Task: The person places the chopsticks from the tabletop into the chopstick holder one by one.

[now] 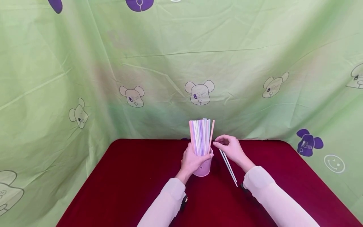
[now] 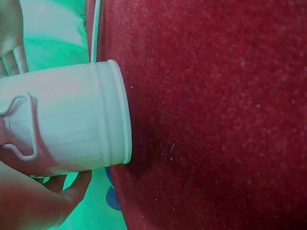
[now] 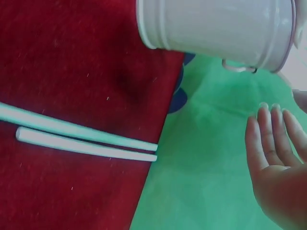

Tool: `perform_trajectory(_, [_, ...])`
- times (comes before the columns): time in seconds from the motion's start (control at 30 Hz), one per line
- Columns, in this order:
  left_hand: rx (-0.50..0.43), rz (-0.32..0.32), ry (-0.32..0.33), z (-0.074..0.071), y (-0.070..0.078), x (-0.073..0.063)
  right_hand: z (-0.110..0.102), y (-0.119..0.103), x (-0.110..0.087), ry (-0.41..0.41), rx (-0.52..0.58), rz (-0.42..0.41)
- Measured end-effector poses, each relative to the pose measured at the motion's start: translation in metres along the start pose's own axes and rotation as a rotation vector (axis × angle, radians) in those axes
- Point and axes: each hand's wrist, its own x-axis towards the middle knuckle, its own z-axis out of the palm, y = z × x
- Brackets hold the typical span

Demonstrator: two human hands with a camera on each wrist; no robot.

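Observation:
My left hand (image 1: 192, 161) grips a small pink bucket (image 1: 203, 169) near its rim, with the thumb across the front of the straws. A bundle of pastel straws (image 1: 200, 137) stands upright in the bucket, and one orange straw (image 1: 212, 134) leans apart at the right. In the left wrist view, the bucket (image 2: 62, 120) shows a wire handle (image 2: 32, 127), and fingers (image 2: 76, 189) curl round its wall. My right hand (image 1: 231, 149) is just right of the bucket. Its fingers (image 3: 268, 139) are extended and hold nothing in the right wrist view. Two pale straws (image 3: 86, 148) lie side by side on the table beneath it.
A dark red cloth covers the table (image 1: 136, 176). Behind it and at both sides hangs a green curtain (image 1: 167, 63) printed with bear heads. The table's far edge runs just behind the bucket.

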Motion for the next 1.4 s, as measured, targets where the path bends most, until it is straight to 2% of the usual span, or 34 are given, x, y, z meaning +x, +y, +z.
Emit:
perform_trajectory(0.27, [0.0,0.001,-0.003,0.0,-0.001,0.0,-0.009,0.024,-0.001,-0.027,-0.151,0.028])
perform_trajectory(0.6, [-0.005,0.007,-0.003,0.002,-0.004,-0.001,-0.016,0.053,-0.011,-0.106,-0.172,0.161])
perform_trajectory(0.83, [-0.01,0.003,-0.011,0.001,-0.003,0.0,-0.017,0.067,-0.018,-0.142,-0.215,0.195])
perform_trajectory(1.13, [-0.004,0.001,-0.008,0.0,-0.003,0.0,-0.012,0.08,-0.018,-0.13,-0.257,0.223])
perform_trajectory(1.4, [-0.015,-0.001,-0.012,0.001,-0.002,0.0,-0.015,0.077,-0.016,-0.088,-0.336,0.224])
